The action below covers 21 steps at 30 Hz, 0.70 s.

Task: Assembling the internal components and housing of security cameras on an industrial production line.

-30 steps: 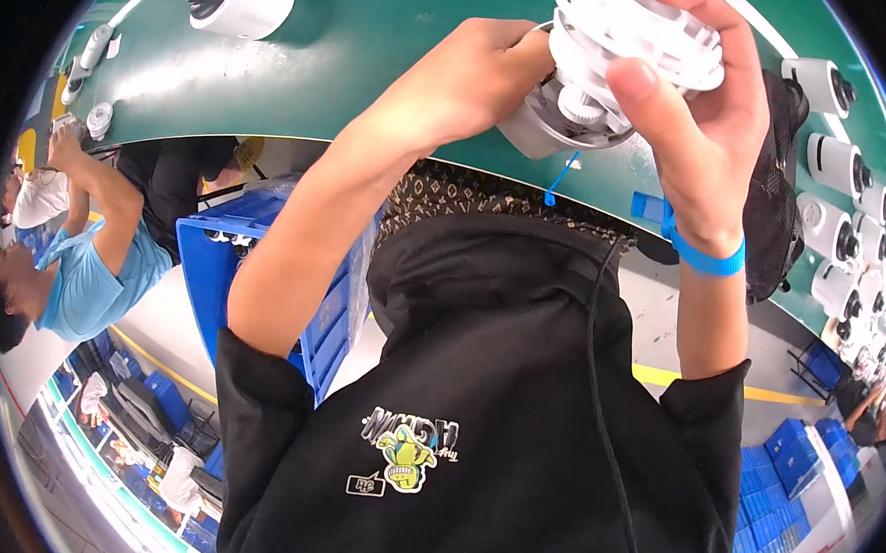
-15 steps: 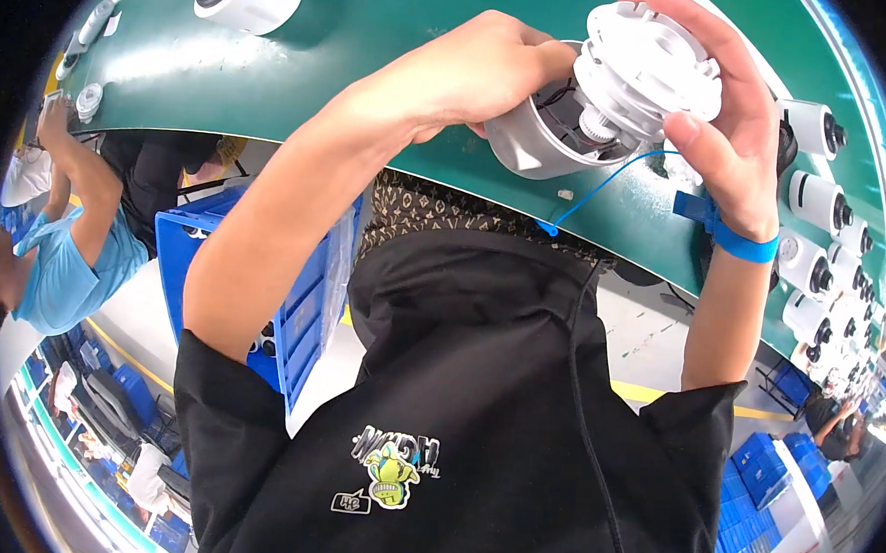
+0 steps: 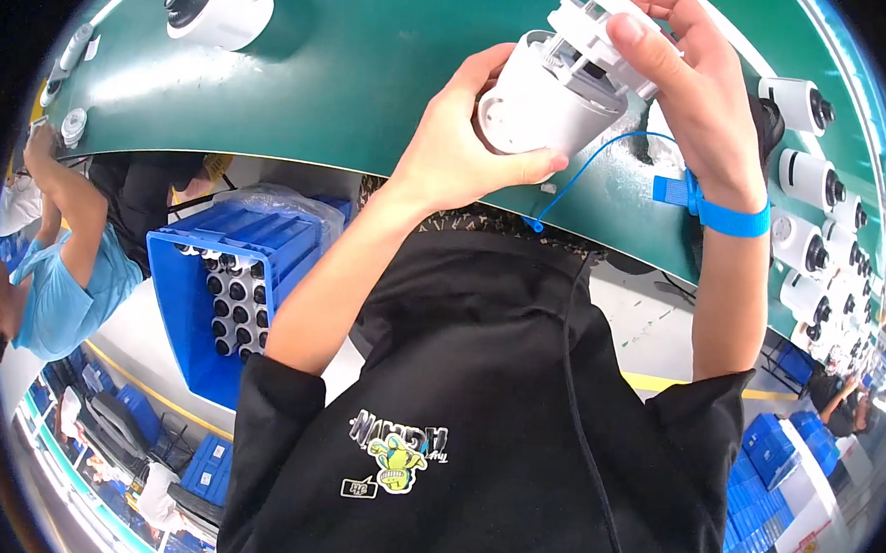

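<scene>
A white cup-shaped housing (image 3: 557, 107) is tilted above the green table, with my left hand (image 3: 450, 142) wrapped round its side and base, thumb along the lower wall. My right hand (image 3: 699, 85) grips a white round plastic insert (image 3: 588, 32) with ribs and posts between thumb and fingers. The insert sits at the housing's open mouth, its posts reaching in at a slant; how deep they go is hidden. Around my right wrist is a blue strap (image 3: 737, 220), and a thin blue cord (image 3: 594, 164) runs near it.
On the green table (image 3: 322, 100), a white unit with a black end (image 3: 220, 9) lies at the far left. Several similar units (image 3: 804, 175) line the right side. A blue crate (image 3: 196, 314) of black-ended parts stands below the left edge. A co-worker in light blue (image 3: 77, 282) sits at left.
My left hand has moved from the housing's rim to its side and base. The housing has turned and risen, its mouth now facing the insert. My right hand has shifted slightly up and left.
</scene>
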{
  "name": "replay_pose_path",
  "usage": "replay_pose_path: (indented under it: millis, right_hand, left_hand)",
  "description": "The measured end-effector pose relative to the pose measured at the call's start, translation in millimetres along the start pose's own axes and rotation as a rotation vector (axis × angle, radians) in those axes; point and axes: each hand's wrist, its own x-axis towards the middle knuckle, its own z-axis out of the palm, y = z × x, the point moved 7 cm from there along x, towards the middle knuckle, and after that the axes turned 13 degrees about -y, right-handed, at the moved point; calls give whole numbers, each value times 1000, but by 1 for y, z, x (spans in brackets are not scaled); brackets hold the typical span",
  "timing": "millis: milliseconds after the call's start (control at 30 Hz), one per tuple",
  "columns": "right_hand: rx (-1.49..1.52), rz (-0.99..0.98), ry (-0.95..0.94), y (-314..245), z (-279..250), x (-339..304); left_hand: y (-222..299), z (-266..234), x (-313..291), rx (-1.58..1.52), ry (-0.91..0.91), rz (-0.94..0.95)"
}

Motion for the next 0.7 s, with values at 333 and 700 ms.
replay_pose_path:
  millis: [333,700]
  right_hand:
    - [-419,-447,-243,-19,19,-33]
    - [-530,-536,-191,-19,54,-74]
  left_hand:
    - [42,1,-37,650,341,460]
    - [33,11,-64,887,655,740]
